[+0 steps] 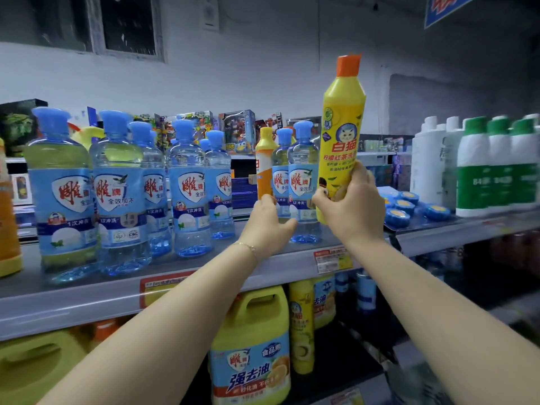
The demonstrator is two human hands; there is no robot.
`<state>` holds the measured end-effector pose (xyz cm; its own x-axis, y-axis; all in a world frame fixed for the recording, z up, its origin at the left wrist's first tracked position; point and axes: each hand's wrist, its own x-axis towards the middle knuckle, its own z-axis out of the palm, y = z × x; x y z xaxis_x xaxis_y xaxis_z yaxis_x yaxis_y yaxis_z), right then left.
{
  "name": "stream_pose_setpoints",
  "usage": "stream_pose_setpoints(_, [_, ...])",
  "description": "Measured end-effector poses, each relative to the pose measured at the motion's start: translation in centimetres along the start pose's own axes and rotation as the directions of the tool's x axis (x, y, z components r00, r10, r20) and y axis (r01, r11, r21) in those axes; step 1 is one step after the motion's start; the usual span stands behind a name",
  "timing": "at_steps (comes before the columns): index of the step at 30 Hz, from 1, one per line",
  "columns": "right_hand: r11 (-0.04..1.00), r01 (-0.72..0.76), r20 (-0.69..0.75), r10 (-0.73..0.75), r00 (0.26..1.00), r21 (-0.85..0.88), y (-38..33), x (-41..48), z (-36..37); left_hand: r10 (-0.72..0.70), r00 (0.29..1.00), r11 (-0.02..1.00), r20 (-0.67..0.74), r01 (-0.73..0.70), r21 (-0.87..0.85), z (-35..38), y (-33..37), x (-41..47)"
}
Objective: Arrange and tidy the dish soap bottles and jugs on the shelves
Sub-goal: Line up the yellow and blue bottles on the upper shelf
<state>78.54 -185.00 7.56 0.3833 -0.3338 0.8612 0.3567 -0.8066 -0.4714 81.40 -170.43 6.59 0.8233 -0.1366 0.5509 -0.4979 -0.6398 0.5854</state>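
Held yellow bottle (342, 135) high above front edge of shelf (175, 290), right hand (353, 206) wrapped round its base, probably freeing a slot; rested left hand (267, 223) beside orange bottle (264, 168), fingers hidden, grip impossible to tell.

Boxed toys (236, 133) line the back, and blue round tubs (397, 216) lie beside green-capped white bottles (473, 171).

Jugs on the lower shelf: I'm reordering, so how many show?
2: one yellow jug in the middle, label facing out; another at far left, blurred. Others may hide behind.
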Motion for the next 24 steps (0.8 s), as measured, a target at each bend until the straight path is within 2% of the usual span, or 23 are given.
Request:
stream_pose_setpoints(4, [0.992, -0.113, 0.05, 0.116, 0.992, -0.046, 2.6, 1.0, 0.6, -0.02, 1.0, 0.999, 0.015, 0.02, 0.03, 0.7, 0.2, 0.7])
stream_pose_setpoints(7, [0.99, -0.124, 0.134, 0.133, 0.982, -0.07, 3.9, 1.8, 1.7, -0.002, 0.998, 0.978, 0.065, -0.012, 0.209, 1.3, -0.4, 0.6])
stream_pose_setpoints(10, [0.99, -0.113, 0.226, 0.128, 0.966, -0.079, 4.4, 2.6, 2.9, 0.02, 0.996, 0.958, 0.092, -0.045, 0.284, 1.6, -0.8, 0.6])
stream_pose_setpoints(14, [0.978, -0.138, 0.37, 0.189, 0.91, -0.16, 5.3, 2.6, 4.4, -0.027, 0.991, 0.98, 0.13, 0.001, 0.2, 1.6, -1.1, 0.9])
stream_pose_setpoints(18, [0.972, -0.108, 0.4, 0.186, 0.897, -0.21, 5.4, 2.4, 4.5, -0.058, 0.99, 0.989, 0.132, 0.038, 0.145, 1.8, -1.7, 1.4])
stream_pose_setpoints(22, [0.975, -0.151, 0.447, 0.21, 0.869, -0.164, 5.6, 2.5, 4.5, -0.088, 0.986, 0.99, 0.145, 0.071, 0.121, 1.8, -1.8, 1.6])
stream_pose_setpoints(24, [0.977, -0.199, 0.409, 0.214, 0.887, -0.078, 5.5, 2.1, 4.3, -0.11, 0.985, 0.988, 0.133, 0.094, 0.123, 1.8, -1.6, 1.7])
